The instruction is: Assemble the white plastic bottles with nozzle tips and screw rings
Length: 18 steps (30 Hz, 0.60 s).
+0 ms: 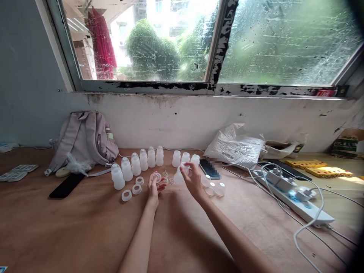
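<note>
**Desk:** Rain-streaked window glass (284, 41) and a stained white wall back a brown tabletop (71, 227). What stands on it?

**Photographer:** A curved row of small translucent white bottles (136, 165), all upright and uncapped; whether they hold anything cannot be told. Three more bottles (185, 157) stand just right of the row. Loose white rings (131, 190) lie in front, and clear round caps (214, 188) lie to the right of the hands.

**Desk:** And the hands?

**Photographer:** The left hand (155, 187) is cupped, fingers pinching a small round clear cap (156, 177) just above the tabletop. The right hand (192, 178) has its fingertips closed on a translucent cone-shaped bottle (179, 176) standing just in front of the three bottles. Tiny clear pieces (167, 179) lie between the two hands.

**Desk:** Around them?

**Photographer:** A pale backpack (85, 138) leans against the wall at left, a black phone (66, 185) flat before it. A crumpled plastic bag (236, 146) and a white power strip (295, 197) with cables sit at right.
</note>
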### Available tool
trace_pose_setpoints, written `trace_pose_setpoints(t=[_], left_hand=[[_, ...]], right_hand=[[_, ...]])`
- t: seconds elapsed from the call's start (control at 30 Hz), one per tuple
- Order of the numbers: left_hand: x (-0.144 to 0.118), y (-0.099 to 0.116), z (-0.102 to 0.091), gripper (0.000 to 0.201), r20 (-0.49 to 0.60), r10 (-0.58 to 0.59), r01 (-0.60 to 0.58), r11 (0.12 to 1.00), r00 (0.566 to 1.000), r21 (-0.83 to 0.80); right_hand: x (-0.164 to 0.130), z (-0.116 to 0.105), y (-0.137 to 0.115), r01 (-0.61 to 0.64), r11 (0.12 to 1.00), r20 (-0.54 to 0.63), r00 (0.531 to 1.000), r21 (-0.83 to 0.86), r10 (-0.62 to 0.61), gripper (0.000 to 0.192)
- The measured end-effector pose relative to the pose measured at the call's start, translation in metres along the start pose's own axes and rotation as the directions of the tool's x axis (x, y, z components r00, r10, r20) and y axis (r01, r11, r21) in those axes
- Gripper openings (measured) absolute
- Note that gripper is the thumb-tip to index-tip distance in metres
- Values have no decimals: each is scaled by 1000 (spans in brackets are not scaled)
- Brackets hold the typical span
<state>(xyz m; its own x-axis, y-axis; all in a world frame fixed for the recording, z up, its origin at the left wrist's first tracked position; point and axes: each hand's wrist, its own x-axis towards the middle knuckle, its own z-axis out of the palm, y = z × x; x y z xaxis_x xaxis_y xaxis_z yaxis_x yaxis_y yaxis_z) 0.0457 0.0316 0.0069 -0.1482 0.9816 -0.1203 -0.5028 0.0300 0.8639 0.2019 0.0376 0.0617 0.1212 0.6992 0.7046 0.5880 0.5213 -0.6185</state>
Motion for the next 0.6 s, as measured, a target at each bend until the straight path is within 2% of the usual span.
trace_pose_setpoints(t=[0.1, 0.23, 0.4, 0.5, 0.6], left_hand=[[0, -1, 1, 44, 40, -47, 49, 997, 998, -53], [0, -2, 5, 51, 73, -92, 99, 990, 993, -97], [-2, -5, 9, 52, 125, -96, 108, 990, 988, -95], [-6, -8, 13, 52, 118, -58, 63, 997, 991, -42], [-10, -9, 17, 59, 79, -44, 46, 999, 996, -28]], right_hand=[[-25, -4, 8, 13, 1000, 38, 999, -17, -13, 26], [-46, 3, 20, -15, 1000, 93, 996, -22, 17, 38], [-55, 9, 25, 29, 999, 277, 960, 16, -32, 66], [-56, 9, 24, 78, 996, 328, 941, 32, -84, 66], [-56, 7, 24, 83, 997, 354, 932, 5, -79, 61]])
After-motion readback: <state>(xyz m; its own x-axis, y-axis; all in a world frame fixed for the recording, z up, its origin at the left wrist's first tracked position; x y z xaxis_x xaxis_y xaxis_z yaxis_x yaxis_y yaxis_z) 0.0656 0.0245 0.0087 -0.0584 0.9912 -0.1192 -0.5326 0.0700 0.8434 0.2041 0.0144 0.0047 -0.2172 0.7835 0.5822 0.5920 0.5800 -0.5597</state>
